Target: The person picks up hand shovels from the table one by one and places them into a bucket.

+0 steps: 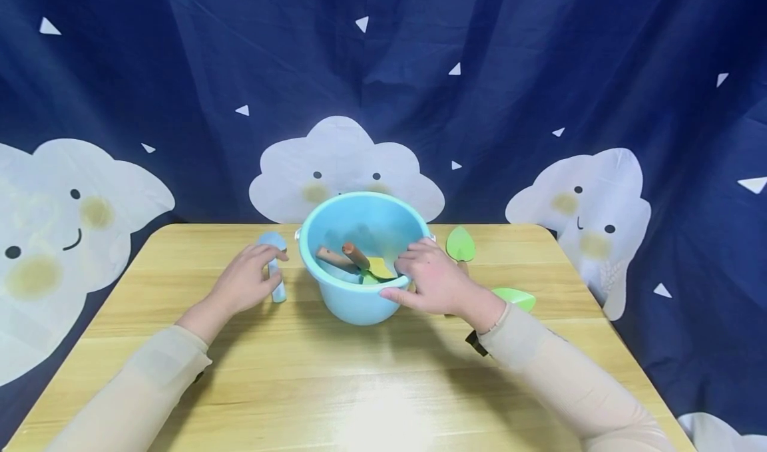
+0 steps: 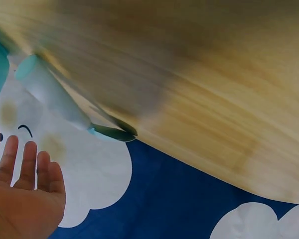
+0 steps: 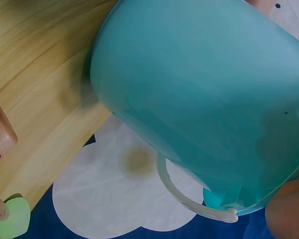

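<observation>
A light blue bucket (image 1: 359,305) stands on the table, and my right hand (image 1: 434,275) grips its near right rim, thumb outside and fingers over the inside. In the bucket lie toy garden tools with wooden handles (image 1: 356,255), one with a yellow head (image 1: 380,267); a bit of green shows below it. To the left of the bucket my left hand (image 1: 248,280) hovers by a small light blue shovel (image 1: 278,288) with a rounded head. In the left wrist view its fingers are extended, apart from the shovel (image 2: 57,97). The bucket wall (image 3: 189,89) fills much of the right wrist view.
Right of the bucket lies a green leaf-shaped spade (image 1: 460,244) with a wooden handle. A second green tool (image 1: 515,298) is partly covered by my right forearm. The wooden table (image 1: 269,385) ends at a dark blue curtain (image 1: 419,72) with cloud prints. A white bucket handle (image 3: 189,201) hangs at the side.
</observation>
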The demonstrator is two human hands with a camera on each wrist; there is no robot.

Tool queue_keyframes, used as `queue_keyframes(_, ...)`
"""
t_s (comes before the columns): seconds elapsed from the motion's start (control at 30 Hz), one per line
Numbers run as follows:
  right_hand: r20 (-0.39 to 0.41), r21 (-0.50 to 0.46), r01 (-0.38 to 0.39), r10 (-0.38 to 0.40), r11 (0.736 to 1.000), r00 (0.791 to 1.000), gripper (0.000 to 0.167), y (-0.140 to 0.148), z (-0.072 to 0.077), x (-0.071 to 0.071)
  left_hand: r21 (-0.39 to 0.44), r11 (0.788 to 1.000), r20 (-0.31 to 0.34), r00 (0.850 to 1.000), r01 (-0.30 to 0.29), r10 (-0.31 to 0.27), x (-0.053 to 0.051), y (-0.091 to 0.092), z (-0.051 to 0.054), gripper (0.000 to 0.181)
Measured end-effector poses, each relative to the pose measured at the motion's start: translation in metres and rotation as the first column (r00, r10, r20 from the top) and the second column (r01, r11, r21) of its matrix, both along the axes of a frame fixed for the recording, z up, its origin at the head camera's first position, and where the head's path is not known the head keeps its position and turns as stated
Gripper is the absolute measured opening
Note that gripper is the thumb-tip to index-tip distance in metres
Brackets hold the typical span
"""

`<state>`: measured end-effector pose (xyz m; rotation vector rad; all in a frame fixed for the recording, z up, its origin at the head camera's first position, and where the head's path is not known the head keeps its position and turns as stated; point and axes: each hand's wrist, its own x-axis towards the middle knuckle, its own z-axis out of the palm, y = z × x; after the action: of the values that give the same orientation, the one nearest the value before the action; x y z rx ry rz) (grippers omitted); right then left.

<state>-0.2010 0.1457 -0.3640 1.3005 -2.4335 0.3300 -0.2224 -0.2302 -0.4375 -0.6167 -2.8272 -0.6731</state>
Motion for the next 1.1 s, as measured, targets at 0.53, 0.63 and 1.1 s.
queue_keyframes(0.53,0.0,0.002,0.004,-0.004,1.0,1.0,0.069,0.0,-0.002,-0.001,-0.106,0.994,0.036,0.999,0.04,-0.036,-0.001,-0.004,-0.014,0.026)
queue_keyframes(0.63,-0.003,0.001,0.003,-0.003,1.0,1.0,0.066,0.0,-0.001,-0.001,-0.14,0.989,0.047,0.998,0.045,-0.039,0.0,-0.004,-0.016,0.025)
queue_keyframes(1.1,-0.017,0.003,0.001,-0.001,1.0,1.0,0.065,0.0,-0.001,-0.001,-0.193,0.978,0.044,0.997,0.076,-0.069,-0.001,-0.001,-0.02,0.025)
